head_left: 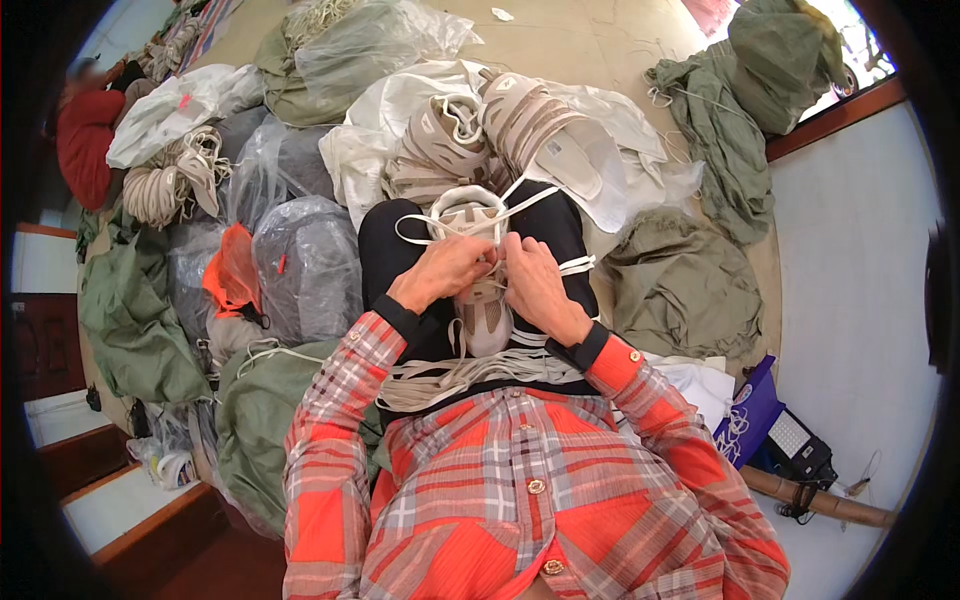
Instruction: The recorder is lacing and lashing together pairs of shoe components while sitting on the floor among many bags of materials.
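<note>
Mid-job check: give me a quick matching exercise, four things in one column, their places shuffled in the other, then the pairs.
Things:
1. Beige shoe being laced
2. Bundle of loose laces
3. Black wristbands
4. Orange bag

Places:
A. Around the wrists
B. Among plastic-wrapped bundles on the person's left
C. Under the left hand and right hand
D. Across the lap, in front of the plaid shirt

Pairs: 1-C, 2-D, 3-A, 4-B

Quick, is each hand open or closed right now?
Left hand: closed, seemingly pinching a pale lace at the shoe.
Right hand: closed, seemingly pinching lace too.
</note>
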A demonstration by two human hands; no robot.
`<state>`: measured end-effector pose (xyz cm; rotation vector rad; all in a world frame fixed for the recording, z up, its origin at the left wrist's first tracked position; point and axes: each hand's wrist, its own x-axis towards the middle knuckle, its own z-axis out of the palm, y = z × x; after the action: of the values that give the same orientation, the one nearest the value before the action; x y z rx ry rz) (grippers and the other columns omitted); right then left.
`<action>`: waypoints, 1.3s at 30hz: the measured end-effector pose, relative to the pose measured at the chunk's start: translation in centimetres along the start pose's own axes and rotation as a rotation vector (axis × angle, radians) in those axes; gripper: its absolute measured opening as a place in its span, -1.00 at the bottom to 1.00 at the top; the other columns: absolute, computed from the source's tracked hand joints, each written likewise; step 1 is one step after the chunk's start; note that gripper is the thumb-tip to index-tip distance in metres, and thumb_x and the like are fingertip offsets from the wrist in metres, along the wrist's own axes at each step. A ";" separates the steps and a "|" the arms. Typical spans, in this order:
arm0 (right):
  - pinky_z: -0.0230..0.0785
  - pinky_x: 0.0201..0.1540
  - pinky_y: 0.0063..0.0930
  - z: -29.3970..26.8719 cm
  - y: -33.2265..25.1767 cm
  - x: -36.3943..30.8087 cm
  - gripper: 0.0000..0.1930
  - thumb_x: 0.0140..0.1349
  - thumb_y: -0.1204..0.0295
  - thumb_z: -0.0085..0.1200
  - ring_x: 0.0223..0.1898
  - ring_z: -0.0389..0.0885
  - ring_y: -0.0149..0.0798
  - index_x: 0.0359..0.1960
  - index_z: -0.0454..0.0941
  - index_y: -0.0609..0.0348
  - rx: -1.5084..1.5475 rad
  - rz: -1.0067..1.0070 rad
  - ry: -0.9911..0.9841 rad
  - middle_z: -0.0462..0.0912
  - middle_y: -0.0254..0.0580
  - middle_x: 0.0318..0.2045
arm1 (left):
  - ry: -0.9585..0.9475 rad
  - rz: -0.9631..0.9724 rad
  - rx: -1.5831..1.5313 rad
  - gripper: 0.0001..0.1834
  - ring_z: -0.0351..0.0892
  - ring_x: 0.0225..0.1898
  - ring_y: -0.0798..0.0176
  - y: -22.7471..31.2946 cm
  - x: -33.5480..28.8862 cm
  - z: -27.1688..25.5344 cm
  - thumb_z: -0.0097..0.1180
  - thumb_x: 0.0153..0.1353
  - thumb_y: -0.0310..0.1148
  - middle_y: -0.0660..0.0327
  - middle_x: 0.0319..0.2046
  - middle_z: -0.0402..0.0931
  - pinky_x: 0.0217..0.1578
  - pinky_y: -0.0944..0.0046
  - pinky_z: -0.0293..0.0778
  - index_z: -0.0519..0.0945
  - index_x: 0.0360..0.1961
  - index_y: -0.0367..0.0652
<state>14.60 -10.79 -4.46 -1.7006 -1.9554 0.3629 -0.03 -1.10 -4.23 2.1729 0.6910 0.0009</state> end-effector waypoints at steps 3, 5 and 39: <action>0.16 -0.30 -0.28 -0.4 0.4 -0.3 -0.78 -0.12 0.62 -0.04 -0.36 0.32 -0.05 -0.37 0.31 0.24 -0.038 -0.069 -0.047 0.38 -0.09 -0.51 | 0.059 0.063 0.317 -0.88 0.53 -0.61 0.07 0.5 -0.4 1.1 -0.06 0.13 -0.44 0.15 -0.60 0.51 -0.51 0.12 0.40 0.41 -0.31 -0.23; 0.16 -0.29 -0.29 -1.9 0.3 -0.6 -0.85 -0.10 0.56 0.00 -0.34 0.32 -0.08 -0.42 0.37 0.22 -0.100 -0.129 -0.030 0.38 -0.12 -0.49 | 0.161 0.184 0.574 -0.88 0.53 -0.58 0.02 1.0 -1.2 0.6 -0.06 0.11 -0.45 0.14 -0.60 0.51 -0.49 0.06 0.40 0.38 -0.31 -0.23; 0.23 -0.34 -0.40 -7.4 -0.1 0.5 -0.78 -0.11 0.27 0.28 -0.43 0.38 -0.27 -0.67 0.59 0.14 0.291 -0.130 -0.242 0.46 -0.26 -0.65 | 1.279 0.595 -1.717 -0.72 -0.05 -0.65 0.39 -11.9 -29.9 -14.1 -0.13 -0.41 -0.60 0.38 -0.71 -0.01 -0.54 0.36 0.00 0.08 -0.71 -0.02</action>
<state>18.48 -11.30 1.84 -1.3896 -2.0505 0.7950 -34.32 0.76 3.23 0.3669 0.2952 1.6807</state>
